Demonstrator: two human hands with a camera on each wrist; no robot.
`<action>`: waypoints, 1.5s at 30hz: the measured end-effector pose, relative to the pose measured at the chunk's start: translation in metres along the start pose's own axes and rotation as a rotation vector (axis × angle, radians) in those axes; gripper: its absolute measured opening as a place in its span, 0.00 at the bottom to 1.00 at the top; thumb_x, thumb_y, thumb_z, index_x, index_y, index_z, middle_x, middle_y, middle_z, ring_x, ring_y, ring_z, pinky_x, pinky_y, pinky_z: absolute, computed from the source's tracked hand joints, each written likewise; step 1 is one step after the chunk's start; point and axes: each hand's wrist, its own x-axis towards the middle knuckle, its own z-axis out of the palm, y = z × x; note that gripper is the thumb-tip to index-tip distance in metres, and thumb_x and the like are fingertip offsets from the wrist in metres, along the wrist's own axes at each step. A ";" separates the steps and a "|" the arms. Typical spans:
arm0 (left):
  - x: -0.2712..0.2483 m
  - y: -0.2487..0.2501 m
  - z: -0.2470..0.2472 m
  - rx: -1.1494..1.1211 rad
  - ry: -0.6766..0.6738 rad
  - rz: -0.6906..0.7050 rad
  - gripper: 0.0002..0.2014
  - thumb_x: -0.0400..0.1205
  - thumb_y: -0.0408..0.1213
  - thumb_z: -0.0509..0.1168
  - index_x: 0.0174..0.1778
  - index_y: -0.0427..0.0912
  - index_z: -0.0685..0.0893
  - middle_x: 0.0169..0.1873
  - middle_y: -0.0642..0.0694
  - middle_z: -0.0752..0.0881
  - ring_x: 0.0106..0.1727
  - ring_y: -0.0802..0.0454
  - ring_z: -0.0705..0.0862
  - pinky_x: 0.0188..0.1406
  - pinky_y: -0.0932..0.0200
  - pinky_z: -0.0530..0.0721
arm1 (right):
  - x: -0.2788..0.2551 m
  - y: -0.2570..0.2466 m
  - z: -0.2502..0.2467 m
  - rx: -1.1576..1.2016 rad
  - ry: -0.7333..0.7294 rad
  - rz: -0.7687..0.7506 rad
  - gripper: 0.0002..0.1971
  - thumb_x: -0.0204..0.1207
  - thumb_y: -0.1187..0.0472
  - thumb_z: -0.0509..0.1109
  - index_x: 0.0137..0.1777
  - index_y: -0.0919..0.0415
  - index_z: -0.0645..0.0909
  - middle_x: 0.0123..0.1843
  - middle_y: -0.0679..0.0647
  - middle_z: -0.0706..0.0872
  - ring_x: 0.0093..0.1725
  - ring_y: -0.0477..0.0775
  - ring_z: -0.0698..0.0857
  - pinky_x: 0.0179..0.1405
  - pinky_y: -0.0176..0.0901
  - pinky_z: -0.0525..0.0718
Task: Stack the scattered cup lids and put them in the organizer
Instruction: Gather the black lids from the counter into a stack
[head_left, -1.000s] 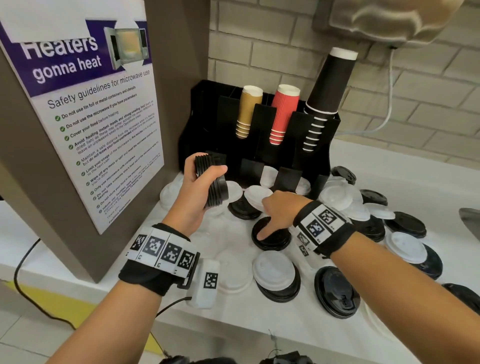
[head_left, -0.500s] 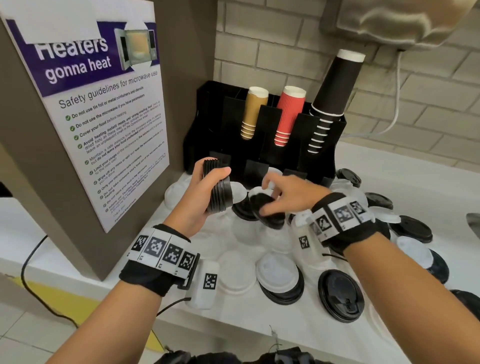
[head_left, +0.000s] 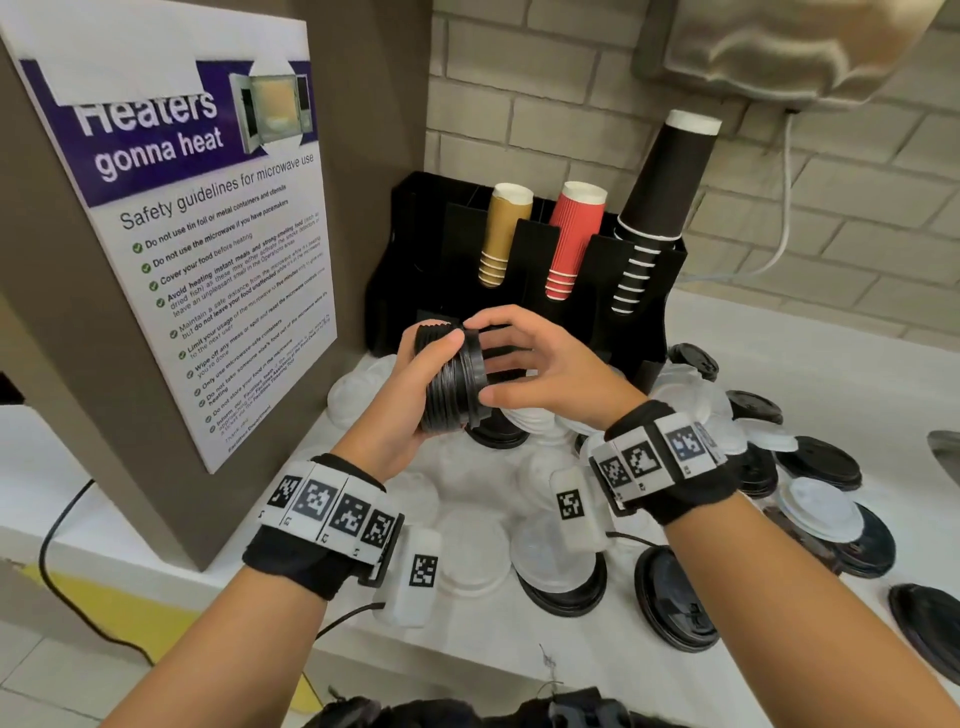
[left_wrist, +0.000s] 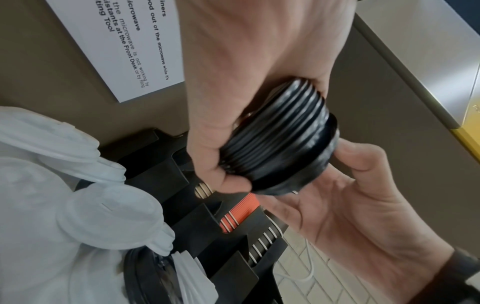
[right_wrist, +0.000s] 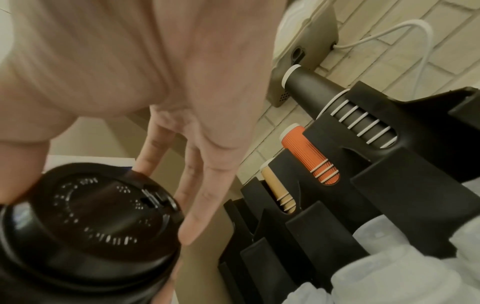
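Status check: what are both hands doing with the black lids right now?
Left hand grips black lid stack. Right hand presses another black lid onto its end. Organizer not yet loaded; loose lids litter the counter.

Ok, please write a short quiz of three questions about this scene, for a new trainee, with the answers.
1. True or false: the left hand grips the stack of black lids.
2. Which hand brings one more black lid to the stack's end? A) left B) right
3. Fill in: between the gold cups and the black cups in the organizer stand the ___ cups.

Key: 1 true; 2 B, the right hand; 3 red.
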 end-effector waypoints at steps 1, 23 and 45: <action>0.000 0.000 0.001 -0.005 0.010 0.017 0.18 0.74 0.54 0.67 0.59 0.55 0.78 0.58 0.44 0.84 0.50 0.49 0.88 0.38 0.49 0.87 | 0.000 0.000 0.002 0.003 0.010 -0.010 0.30 0.69 0.70 0.79 0.68 0.50 0.75 0.62 0.53 0.83 0.58 0.47 0.87 0.50 0.35 0.85; 0.001 0.010 -0.012 0.014 0.151 0.123 0.23 0.69 0.45 0.71 0.61 0.56 0.76 0.55 0.46 0.79 0.55 0.46 0.81 0.39 0.51 0.86 | 0.058 0.076 -0.003 -1.051 -0.298 0.345 0.27 0.76 0.49 0.70 0.72 0.46 0.64 0.69 0.55 0.75 0.68 0.62 0.70 0.70 0.61 0.70; -0.001 0.012 -0.027 0.041 0.182 0.124 0.24 0.78 0.40 0.71 0.69 0.52 0.73 0.56 0.46 0.79 0.54 0.48 0.82 0.43 0.51 0.85 | 0.065 0.062 -0.002 -0.946 -0.222 0.344 0.39 0.66 0.46 0.79 0.72 0.54 0.65 0.62 0.56 0.77 0.60 0.58 0.80 0.59 0.54 0.83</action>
